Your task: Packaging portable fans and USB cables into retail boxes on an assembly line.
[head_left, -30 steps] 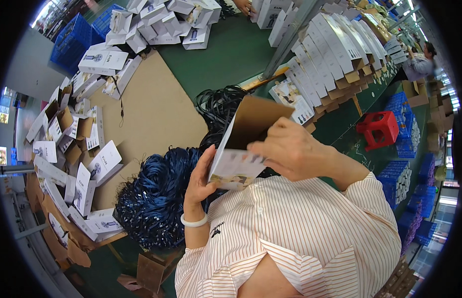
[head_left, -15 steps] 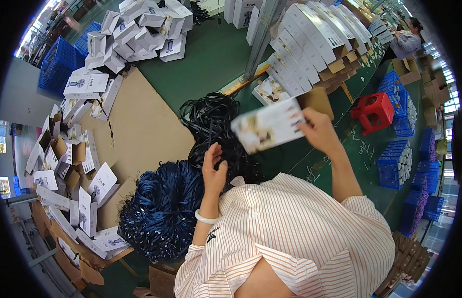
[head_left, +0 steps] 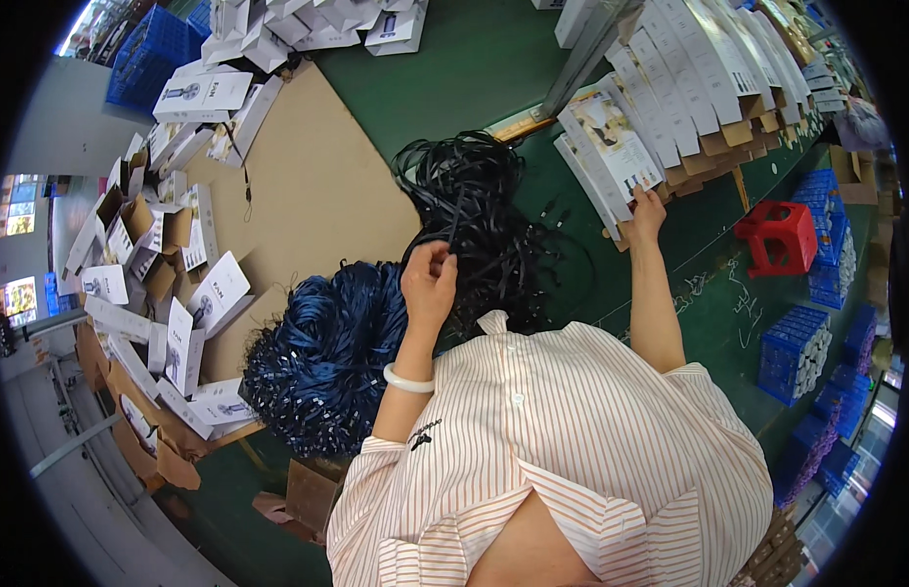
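Observation:
My right hand (head_left: pixel 644 217) reaches out to the right, fingers closed on the lower end of a white printed carton (head_left: pixel 611 137). That carton leans at the near end of a row of similar cartons. My left hand (head_left: pixel 430 289), with a white bangle on its wrist, is closed at the edge of a heap of black straps (head_left: pixel 474 176). A black strap (head_left: pixel 457 220) rises from between its fingertips. Against the left forearm lies a large bundle of dark blue straps (head_left: pixel 332 342) with glinting ends.
Tightly packed cartons (head_left: pixel 669 83) line the right, beside a metal post (head_left: pixel 583 61). Loose fan cartons (head_left: pixel 205 93) are heaped along the left of a tan board (head_left: pixel 308 176). A red stool (head_left: pixel 775 238) and blue crates (head_left: pixel 795 352) stand at right.
My right hand has moved from in front of me, where it held a carton, out to the row's near end. My left fingers have closed on a strap. The whole view has shifted.

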Available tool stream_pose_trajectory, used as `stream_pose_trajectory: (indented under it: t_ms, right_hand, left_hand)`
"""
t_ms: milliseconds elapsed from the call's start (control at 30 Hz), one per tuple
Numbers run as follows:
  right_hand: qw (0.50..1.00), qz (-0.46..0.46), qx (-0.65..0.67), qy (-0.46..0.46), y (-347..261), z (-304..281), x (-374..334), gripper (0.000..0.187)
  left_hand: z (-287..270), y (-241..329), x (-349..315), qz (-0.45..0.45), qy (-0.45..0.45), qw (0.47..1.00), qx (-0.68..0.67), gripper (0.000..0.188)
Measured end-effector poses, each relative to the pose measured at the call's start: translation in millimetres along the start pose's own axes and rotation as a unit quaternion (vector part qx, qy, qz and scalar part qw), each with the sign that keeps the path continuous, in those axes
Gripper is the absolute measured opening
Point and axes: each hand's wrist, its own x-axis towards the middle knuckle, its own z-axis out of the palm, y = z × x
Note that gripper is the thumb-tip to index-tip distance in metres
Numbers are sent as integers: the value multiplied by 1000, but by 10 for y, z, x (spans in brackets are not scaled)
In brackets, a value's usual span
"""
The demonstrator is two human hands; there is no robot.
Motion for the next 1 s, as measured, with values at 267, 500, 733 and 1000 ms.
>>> stream_pose_trajectory:
  t_ms: [267, 500, 733, 1000]
  right_hand:
    - [884, -246, -386, -97, -448, -384, -198, 24]
    - [795, -315, -283, -434, -646, 539, -1203, 16]
    - [722, -62, -84, -684, -980, 1263, -1831, 37]
    - [561, -440, -173, -680, -2155, 1380, -2232, 10]
  left_hand:
    - [240, -126, 410, 15, 11, 970, 244, 14]
    - [166, 344, 155, 31, 22, 999, -31, 11]
    - [-462, 991, -3, 112, 61, 982, -142, 11]
    - [-851, 1500, -96, 214, -11, 944, -249, 7]
